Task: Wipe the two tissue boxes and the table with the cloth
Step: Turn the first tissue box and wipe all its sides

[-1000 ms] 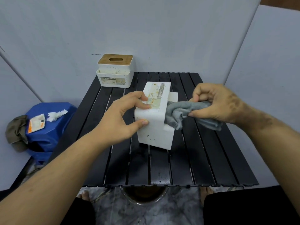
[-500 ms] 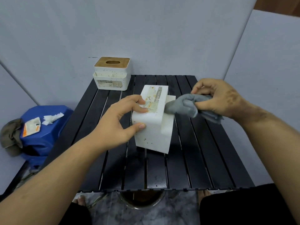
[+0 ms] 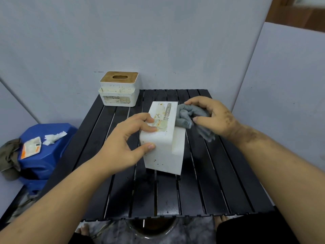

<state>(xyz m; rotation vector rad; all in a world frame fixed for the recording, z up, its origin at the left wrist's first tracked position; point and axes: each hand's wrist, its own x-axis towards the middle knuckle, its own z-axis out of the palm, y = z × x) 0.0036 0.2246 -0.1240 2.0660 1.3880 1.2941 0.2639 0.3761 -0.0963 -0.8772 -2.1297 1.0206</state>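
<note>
While the tipped tissue box (image 3: 162,138) is gripped mid-table by the left hand (image 3: 123,141), its right side gets wiped.
The grey cloth (image 3: 189,116) is bunched in the right hand (image 3: 213,118); the second tissue box (image 3: 118,88) is parked at 11 o'clock on the black table (image 3: 202,191).

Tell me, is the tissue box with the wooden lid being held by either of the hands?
No, the tissue box with the wooden lid stands untouched at the table's far left corner, away from both hands.
</note>
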